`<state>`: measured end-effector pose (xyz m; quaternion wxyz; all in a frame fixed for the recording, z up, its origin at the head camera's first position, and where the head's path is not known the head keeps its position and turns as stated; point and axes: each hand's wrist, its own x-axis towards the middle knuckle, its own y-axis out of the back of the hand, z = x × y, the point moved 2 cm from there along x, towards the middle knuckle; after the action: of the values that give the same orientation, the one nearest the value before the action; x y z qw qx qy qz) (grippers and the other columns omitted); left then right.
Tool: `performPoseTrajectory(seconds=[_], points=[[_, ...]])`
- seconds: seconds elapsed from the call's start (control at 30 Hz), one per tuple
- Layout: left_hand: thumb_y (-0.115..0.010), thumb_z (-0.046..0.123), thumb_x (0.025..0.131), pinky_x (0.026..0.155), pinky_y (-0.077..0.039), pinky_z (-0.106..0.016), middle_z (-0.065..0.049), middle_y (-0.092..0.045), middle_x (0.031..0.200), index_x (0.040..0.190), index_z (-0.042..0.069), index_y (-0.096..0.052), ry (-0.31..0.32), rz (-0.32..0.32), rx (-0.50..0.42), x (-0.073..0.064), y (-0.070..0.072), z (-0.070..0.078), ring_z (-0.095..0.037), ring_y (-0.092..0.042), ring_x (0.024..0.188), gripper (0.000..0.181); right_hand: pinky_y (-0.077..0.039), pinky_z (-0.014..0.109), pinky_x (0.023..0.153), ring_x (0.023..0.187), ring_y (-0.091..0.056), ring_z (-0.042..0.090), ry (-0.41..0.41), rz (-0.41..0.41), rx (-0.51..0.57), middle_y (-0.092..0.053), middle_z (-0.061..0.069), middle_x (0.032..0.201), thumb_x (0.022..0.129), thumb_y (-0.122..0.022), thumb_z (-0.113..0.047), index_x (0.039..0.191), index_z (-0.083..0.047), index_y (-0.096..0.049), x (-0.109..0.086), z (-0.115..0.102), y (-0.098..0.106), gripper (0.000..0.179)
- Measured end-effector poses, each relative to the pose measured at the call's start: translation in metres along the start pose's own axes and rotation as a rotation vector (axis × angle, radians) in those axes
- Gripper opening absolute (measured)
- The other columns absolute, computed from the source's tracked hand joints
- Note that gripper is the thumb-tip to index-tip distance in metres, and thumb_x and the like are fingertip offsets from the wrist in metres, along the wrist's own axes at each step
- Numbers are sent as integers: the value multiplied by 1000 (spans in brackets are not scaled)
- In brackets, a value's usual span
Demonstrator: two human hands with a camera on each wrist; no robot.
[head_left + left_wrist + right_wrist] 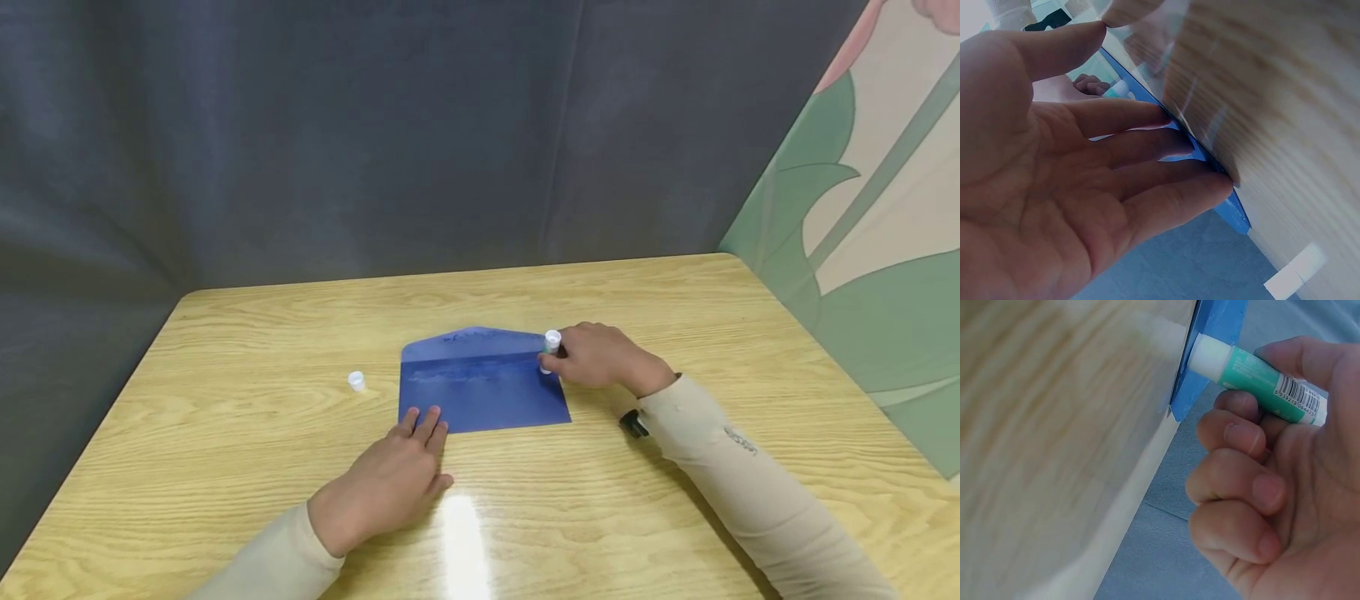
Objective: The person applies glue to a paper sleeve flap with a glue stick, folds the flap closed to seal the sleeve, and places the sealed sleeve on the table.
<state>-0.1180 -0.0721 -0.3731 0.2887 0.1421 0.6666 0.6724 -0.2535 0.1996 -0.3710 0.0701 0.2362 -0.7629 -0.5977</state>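
A blue envelope (487, 396) lies on the table, its pointed flap (480, 342) unfolded toward the back. Shiny smears mark the flap and the body just below the fold. My right hand (603, 354) grips a glue stick (1266, 384), white with a green label, between thumb and curled fingers. The stick stands upright at the envelope's right end, its white end right at the paper in the right wrist view. With fingers extended, my left hand (390, 479) rests its fingertips on the envelope's front left corner. A white cap (356, 381) stands left of the envelope.
The wood-grain table (247, 433) reaches back to a dark curtain (375, 142). On the right hangs a panel with a leaf and flower print (892, 333). A dark band (633, 423) circles my right wrist below the beige sleeve.
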Motion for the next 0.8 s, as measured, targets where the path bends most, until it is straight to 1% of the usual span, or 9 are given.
performPoseTrajectory(seconds=[0.2, 0.47, 0.8], points=[[-56, 36, 101, 113, -40, -48, -29, -42, 150, 141, -10, -48, -14, 21, 17, -1, 0, 0, -50, -43, 137, 61, -34, 27, 50, 55, -44, 13, -5, -11, -15, -44, -4, 60, 96, -52, -44, 63, -20, -45, 0, 0, 1, 42], [-55, 37, 102, 114, -39, -48, -28, -39, 153, 143, -8, -46, -4, -2, 15, 0, 0, 0, -48, -41, 139, 62, -34, 28, 52, 57, -46, 14, -18, -15, -26, -45, -3, 61, 96, -52, -43, 62, -19, -46, -1, 2, 4, 42], [-56, 37, 101, 114, -40, -47, -29, -41, 151, 142, -9, -47, -14, 5, 31, 1, 1, 0, -49, -43, 137, 62, -32, 27, 50, 54, -41, 13, -26, -31, -28, -41, -5, 58, 96, -50, -42, 61, -19, -44, -3, 3, 6, 43]])
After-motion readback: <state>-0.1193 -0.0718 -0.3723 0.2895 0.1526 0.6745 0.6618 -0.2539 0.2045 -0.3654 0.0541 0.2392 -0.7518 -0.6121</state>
